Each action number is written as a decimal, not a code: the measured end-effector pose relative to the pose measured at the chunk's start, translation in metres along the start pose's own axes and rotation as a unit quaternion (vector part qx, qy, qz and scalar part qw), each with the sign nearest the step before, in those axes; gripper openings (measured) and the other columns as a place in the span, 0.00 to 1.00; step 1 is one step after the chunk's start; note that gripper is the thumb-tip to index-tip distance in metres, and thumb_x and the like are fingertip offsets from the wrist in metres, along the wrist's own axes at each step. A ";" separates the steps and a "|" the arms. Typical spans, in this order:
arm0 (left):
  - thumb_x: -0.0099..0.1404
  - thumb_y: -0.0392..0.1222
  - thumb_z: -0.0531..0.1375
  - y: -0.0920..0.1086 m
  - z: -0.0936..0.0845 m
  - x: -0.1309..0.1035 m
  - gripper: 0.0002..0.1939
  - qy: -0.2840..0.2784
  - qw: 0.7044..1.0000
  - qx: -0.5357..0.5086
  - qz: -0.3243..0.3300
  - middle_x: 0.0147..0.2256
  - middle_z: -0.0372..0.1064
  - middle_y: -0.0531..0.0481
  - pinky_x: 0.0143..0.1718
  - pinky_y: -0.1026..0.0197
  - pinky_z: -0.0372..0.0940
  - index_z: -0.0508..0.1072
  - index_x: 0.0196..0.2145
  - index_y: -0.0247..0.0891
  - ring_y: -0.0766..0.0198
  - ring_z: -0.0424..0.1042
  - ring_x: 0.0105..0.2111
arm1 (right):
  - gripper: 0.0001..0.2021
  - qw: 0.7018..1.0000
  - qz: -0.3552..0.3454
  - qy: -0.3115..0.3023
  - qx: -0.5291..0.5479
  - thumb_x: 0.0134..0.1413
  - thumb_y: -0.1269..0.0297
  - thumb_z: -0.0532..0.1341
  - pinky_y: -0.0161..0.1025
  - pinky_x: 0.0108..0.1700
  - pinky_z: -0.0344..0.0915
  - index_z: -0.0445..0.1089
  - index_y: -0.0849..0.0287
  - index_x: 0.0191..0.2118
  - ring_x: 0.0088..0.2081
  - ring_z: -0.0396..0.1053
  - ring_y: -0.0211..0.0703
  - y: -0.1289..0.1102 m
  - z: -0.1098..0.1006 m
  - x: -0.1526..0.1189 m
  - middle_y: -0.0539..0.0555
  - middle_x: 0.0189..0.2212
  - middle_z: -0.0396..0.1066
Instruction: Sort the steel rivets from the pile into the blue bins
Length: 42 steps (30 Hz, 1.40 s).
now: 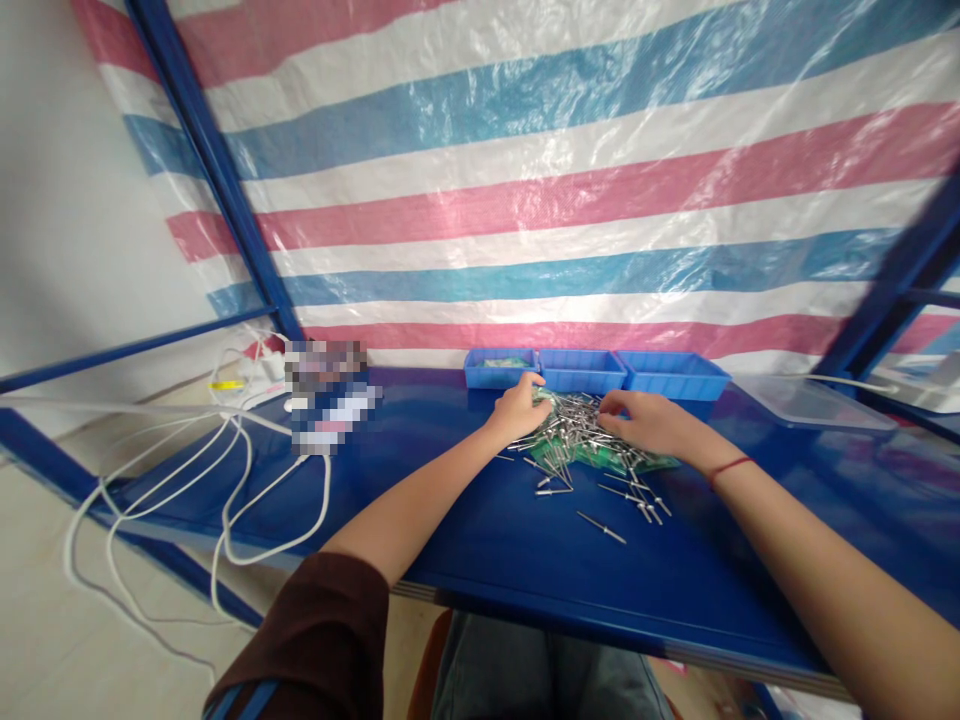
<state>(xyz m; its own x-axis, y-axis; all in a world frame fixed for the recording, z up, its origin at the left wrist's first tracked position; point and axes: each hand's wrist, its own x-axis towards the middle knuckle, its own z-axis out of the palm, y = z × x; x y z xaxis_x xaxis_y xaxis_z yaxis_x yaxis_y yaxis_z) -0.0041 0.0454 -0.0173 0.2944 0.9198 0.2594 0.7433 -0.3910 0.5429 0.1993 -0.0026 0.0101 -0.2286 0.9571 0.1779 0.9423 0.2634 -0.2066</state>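
Note:
A heap of silver rivets (pixel 576 422) lies on a green plastic bag (pixel 600 456) on the blue table. At the heap's left edge is my left hand (pixel 523 405), its thumb and forefinger apart and nothing visible between them. My right hand (pixel 636 418) is on the right side of the heap, fingers curled at the rivets; what it pinches, if anything, is too small to make out. Several loose rivets are scattered in front, one of them (pixel 601 527) nearest the table's front edge.
Three blue bins (pixel 581 372) stand in a row behind the heap; the left one holds something pale green. A clear plastic lid (pixel 814 402) lies at the right. White cables (pixel 247 480) and a blurred-out object (pixel 330 400) are at the left. Blue posts frame the table (pixel 525 570).

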 end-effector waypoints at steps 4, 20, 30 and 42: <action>0.60 0.41 0.56 -0.004 -0.002 0.003 0.21 0.078 0.992 -0.096 0.007 0.42 0.72 0.48 0.40 0.59 0.65 0.61 0.52 0.40 0.62 0.72 0.34 | 0.12 0.995 0.012 0.103 0.010 0.54 0.60 0.52 0.41 0.38 0.61 0.71 0.59 0.34 0.37 0.71 0.51 -0.010 -0.004 -0.001 0.59 0.34 0.75; 0.67 0.40 0.51 0.033 -0.014 -0.028 0.08 0.093 0.949 -0.102 0.284 0.49 0.66 0.47 0.55 0.56 0.59 0.69 0.40 0.42 0.63 0.65 0.52 | 0.22 0.828 0.084 0.017 0.555 0.55 0.43 0.48 0.34 0.22 0.56 0.63 0.58 0.28 0.20 0.59 0.35 -0.051 -0.002 -0.004 0.51 0.20 0.65; 0.68 0.47 0.48 0.037 -0.017 -0.033 0.13 0.118 0.952 -0.140 0.244 0.44 0.69 0.45 0.52 0.56 0.61 0.68 0.42 0.39 0.62 0.66 0.48 | 0.15 0.896 0.052 0.141 0.419 0.53 0.51 0.53 0.38 0.26 0.59 0.63 0.58 0.26 0.24 0.62 0.41 -0.035 0.002 0.000 0.52 0.22 0.65; 0.63 0.65 0.46 0.038 -0.011 -0.018 0.30 -0.144 0.809 -0.561 -0.099 0.29 0.69 0.47 0.25 0.67 0.59 0.71 0.34 0.34 0.71 0.63 0.23 | 0.12 0.942 -0.201 0.241 0.118 0.54 0.67 0.53 0.50 0.53 0.57 0.73 0.55 0.39 0.46 0.67 0.50 -0.050 -0.007 -0.013 0.56 0.42 0.73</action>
<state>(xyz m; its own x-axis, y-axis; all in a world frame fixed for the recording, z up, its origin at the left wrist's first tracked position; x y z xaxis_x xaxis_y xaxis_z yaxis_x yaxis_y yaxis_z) 0.0118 0.0133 0.0076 0.4840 0.8745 -0.0308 -0.1726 0.1299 0.9764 0.1568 -0.0290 0.0248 -0.3644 0.6229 0.6922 0.7097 0.6670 -0.2266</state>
